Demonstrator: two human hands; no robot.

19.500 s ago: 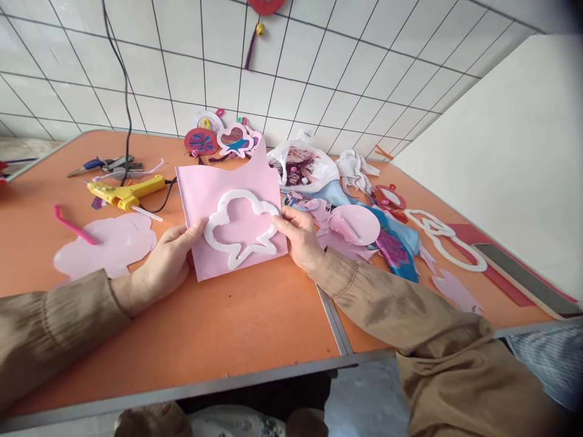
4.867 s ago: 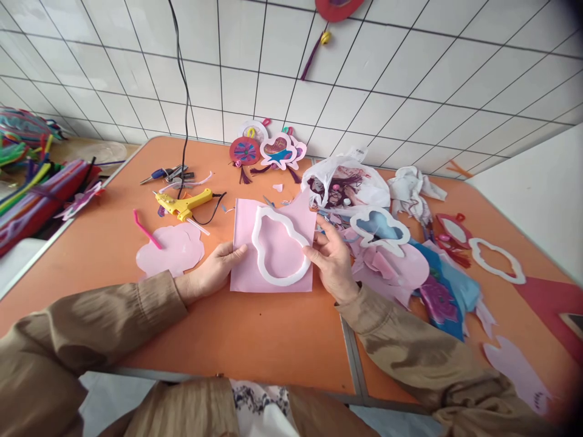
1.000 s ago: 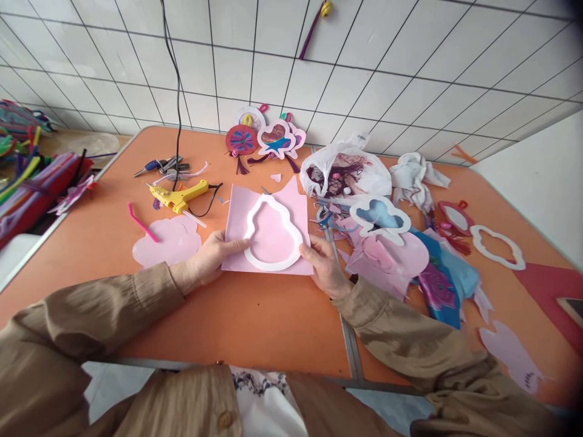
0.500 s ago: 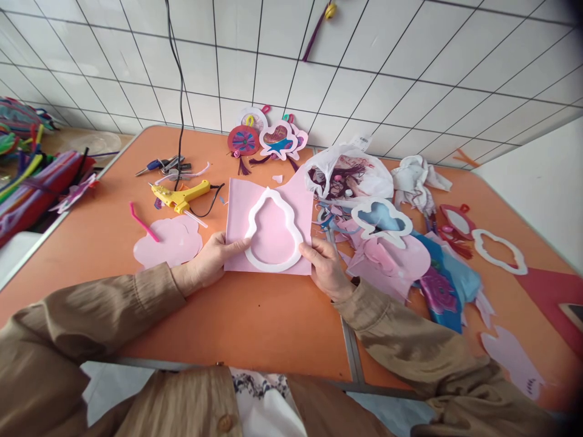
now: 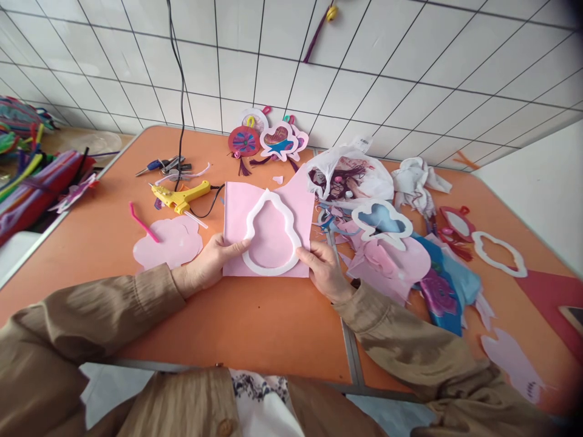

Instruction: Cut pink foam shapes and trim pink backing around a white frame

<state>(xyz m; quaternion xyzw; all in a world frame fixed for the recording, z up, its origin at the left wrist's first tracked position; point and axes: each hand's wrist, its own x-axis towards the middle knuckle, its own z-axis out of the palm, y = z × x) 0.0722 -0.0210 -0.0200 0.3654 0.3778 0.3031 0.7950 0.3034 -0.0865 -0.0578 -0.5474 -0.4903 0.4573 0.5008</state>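
Observation:
Between my two hands is a pink sheet (image 5: 234,209), its top edge cut unevenly. A white gourd-shaped frame (image 5: 272,266) lies flat on the sheet. My left hand (image 5: 212,262) grips the sheet's left side, with the thumb pressed on the frame's left edge. On the opposite side, my right hand (image 5: 325,267) pinches sheet and frame, thumb over the frame's lower right edge. The fingers of both hands are mostly hidden behind the sheet. Left of the sheet lie pink cloud-shaped cutouts (image 5: 186,240) with a bright pink pipe cleaner (image 5: 144,223) across them.
A yellow glue gun (image 5: 184,195) and keys (image 5: 173,165) lie at the back left. Finished ornaments (image 5: 243,141) lean against the tiled wall. To the right are a plastic bag with tassels (image 5: 373,176), a white cloud-shaped frame (image 5: 403,227), fabric scraps and another white frame (image 5: 501,241).
The sheet and frame have shifted very slightly left and tilted a little. My right thumb has slid slightly left and lower on the frame. Other things on the table stay put.

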